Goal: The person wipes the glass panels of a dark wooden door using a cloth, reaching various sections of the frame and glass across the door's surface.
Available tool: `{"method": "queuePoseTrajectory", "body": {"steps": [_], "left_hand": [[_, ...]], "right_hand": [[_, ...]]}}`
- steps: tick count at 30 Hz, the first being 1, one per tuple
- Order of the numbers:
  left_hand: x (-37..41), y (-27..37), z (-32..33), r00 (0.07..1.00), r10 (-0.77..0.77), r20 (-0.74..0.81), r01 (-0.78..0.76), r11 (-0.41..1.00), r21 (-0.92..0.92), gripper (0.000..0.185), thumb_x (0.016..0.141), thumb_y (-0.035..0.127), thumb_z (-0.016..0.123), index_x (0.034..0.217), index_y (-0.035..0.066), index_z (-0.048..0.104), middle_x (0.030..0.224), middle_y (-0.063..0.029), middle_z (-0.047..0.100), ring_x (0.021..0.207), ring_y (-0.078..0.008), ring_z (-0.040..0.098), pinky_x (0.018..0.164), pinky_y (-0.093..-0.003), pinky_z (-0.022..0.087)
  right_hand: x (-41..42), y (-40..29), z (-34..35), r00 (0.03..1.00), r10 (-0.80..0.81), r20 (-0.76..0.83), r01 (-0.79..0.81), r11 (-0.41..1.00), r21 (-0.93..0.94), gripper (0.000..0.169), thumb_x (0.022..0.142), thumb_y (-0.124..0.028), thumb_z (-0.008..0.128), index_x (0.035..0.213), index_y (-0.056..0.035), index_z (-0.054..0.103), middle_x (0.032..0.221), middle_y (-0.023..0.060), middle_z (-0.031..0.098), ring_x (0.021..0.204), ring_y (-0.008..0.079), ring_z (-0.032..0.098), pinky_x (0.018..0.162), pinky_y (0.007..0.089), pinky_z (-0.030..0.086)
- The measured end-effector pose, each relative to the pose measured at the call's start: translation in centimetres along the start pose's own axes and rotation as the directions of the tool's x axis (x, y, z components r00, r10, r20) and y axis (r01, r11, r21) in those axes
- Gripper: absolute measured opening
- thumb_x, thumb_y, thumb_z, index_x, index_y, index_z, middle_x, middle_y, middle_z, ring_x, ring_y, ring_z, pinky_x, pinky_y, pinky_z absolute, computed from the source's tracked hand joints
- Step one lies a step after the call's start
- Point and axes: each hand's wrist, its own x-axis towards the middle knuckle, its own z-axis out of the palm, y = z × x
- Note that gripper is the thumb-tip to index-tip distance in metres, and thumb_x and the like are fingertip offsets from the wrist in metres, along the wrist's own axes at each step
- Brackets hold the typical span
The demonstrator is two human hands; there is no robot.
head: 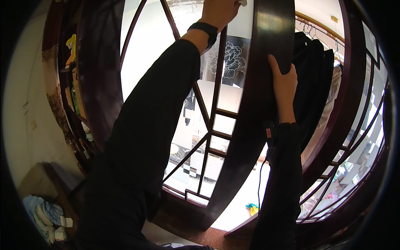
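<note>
My left hand [218,14], wearing a black wristband [204,31], is raised at the top edge of the view. A small bit of white material [242,2], perhaps cloth or tissue, pokes out of its fingers; the rest is cut off. Behind that arm is a dark wooden lattice door with patterned glass [232,59]. My right hand [286,87] grips the door's wide stile [272,34] at its right edge. Its thumb lies on the front face, and the other fingers are hidden behind the edge. Both arms are in black sleeves.
Dark clothes [312,68] hang from a rail right of the stile. A second lattice panel [347,156] curves along the far right. A black cable [260,184] dangles beside my right sleeve. Shelves with a yellow-haired figurine [72,47] stand left; folded cloths [47,215] lie below.
</note>
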Motion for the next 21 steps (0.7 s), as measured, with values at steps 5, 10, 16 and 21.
{"method": "queuePoseTrajectory", "body": {"steps": [5, 10, 16, 21], "left_hand": [[-4.9, 0.1, -1.6, 0.993, 0.089, 0.077, -0.083, 0.993, -0.081, 0.010, 0.095, 0.017, 0.068, 0.098, 0.020, 0.077, 0.096, 0.0003, 0.070, 0.084, -0.0243, 0.074, 0.076, -0.0394, 0.060], [-8.8, 2.0, -2.6, 0.962, 0.122, 0.245, -0.115, 0.993, -0.039, 0.016, 0.093, 0.017, 0.075, 0.109, 0.016, 0.076, 0.101, -0.0010, 0.070, 0.083, -0.0226, 0.074, 0.075, -0.0330, 0.061], [-4.2, 1.0, -2.1, 0.982, 0.067, 0.178, -0.067, 0.998, -0.006, 0.010, 0.095, 0.011, 0.062, 0.094, 0.012, 0.072, 0.095, -0.0094, 0.067, 0.090, -0.0319, 0.070, 0.076, -0.0440, 0.057], [-8.6, 3.6, -1.1, 0.984, 0.124, 0.128, -0.117, 0.991, -0.060, 0.014, 0.090, 0.016, 0.074, 0.103, 0.017, 0.079, 0.096, -0.0031, 0.070, 0.090, -0.0251, 0.068, 0.083, -0.0390, 0.054]], "right_hand": [[-0.4, -0.2, 0.6, 0.996, -0.020, -0.084, 0.012, 0.995, -0.098, 0.075, 0.086, -0.060, 0.079, 0.123, 0.0041, 0.067, 0.118, 0.0218, 0.074, 0.110, 0.0357, 0.072, 0.094, 0.0412, 0.055], [-0.1, 1.1, 1.4, 0.980, -0.072, -0.184, 0.037, 0.981, -0.189, 0.077, 0.088, -0.062, 0.076, 0.123, 0.0060, 0.067, 0.120, 0.0250, 0.073, 0.115, 0.0404, 0.069, 0.098, 0.0427, 0.053], [-0.3, 0.8, 1.2, 0.982, -0.083, -0.168, 0.053, 0.984, -0.172, 0.077, 0.090, -0.061, 0.074, 0.124, 0.0083, 0.067, 0.122, 0.0271, 0.072, 0.118, 0.0410, 0.068, 0.102, 0.0427, 0.050], [-0.5, -0.3, 0.7, 0.986, -0.059, -0.157, 0.030, 0.983, -0.181, 0.067, 0.092, -0.054, 0.076, 0.119, 0.0070, 0.069, 0.119, 0.0247, 0.073, 0.116, 0.0376, 0.070, 0.100, 0.0421, 0.051]]}}
